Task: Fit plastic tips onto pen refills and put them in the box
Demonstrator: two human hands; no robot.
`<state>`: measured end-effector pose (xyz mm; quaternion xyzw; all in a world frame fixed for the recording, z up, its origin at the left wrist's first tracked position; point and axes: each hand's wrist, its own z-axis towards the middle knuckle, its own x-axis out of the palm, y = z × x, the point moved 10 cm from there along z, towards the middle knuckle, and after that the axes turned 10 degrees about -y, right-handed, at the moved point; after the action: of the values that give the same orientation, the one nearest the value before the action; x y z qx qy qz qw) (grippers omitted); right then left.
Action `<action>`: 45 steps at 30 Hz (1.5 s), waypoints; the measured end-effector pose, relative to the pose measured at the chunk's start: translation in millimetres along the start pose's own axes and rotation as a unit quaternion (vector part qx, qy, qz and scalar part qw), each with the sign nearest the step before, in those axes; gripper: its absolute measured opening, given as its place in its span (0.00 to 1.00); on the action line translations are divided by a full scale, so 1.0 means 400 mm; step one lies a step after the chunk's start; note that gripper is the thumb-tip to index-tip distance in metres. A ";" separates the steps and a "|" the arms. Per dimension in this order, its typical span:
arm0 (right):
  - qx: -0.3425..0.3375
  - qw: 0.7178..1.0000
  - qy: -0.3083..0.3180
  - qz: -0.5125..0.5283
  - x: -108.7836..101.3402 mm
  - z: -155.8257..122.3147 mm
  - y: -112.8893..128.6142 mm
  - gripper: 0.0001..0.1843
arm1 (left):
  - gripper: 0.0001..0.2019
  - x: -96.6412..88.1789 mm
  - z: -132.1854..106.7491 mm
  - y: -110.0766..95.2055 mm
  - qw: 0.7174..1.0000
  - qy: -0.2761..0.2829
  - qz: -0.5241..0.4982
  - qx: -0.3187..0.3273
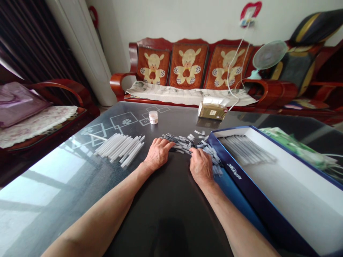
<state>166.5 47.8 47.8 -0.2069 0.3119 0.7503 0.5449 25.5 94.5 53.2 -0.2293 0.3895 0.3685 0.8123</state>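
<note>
My left hand [158, 153] lies palm down on the dark glass table [166, 207], its fingers stretched toward a loose pile of small grey pen parts [184, 142]. My right hand [201, 166] rests knuckles up at the pile's right end, fingers curled down into the parts, beside the near corner of a blue box. What those fingers hold is hidden. A row of white pen tubes [120, 145] lies left of my left hand.
The open blue box [241, 176] with a white inside holds a bundle of assembled pens [246, 150] on the right. A small white jar [153, 117] and a tan packet [212, 110] stand farther back. Beyond the table is a red wooden sofa [187, 67] and a fan [266, 57].
</note>
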 end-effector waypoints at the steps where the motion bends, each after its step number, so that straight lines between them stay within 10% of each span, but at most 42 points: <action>1: -0.009 1.000 0.000 -0.003 -0.003 0.001 0.006 0.14 | 0.21 0.002 0.000 -0.011 1.000 0.006 -0.007 0.016; 14: -0.064 0.963 -0.061 0.254 -0.047 0.007 0.090 0.26 | 0.19 0.024 -0.031 -0.130 0.992 0.046 -0.064 0.094; 23: 0.002 0.977 -0.111 0.180 -0.061 0.026 0.012 0.23 | 0.21 -0.047 -0.017 0.003 0.983 -0.133 -0.088 -0.094; 30: -0.061 0.993 0.034 0.091 0.021 0.014 0.053 0.17 | 0.21 -0.024 -0.018 0.065 0.984 -0.079 0.000 -0.157; 41: 0.034 0.989 -0.115 0.085 -0.078 0.045 -0.083 0.15 | 0.15 -0.007 -0.011 0.034 0.992 -0.049 -0.025 -0.110; 45: 0.057 0.996 -0.054 0.047 -0.082 0.075 -0.143 0.14 | 0.13 0.003 -0.011 0.025 0.994 -0.029 -0.034 -0.096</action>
<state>232.1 58.2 76.8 -0.1198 0.3333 0.7666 0.5356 16.4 98.4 48.9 -0.3082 0.3207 0.3829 0.8097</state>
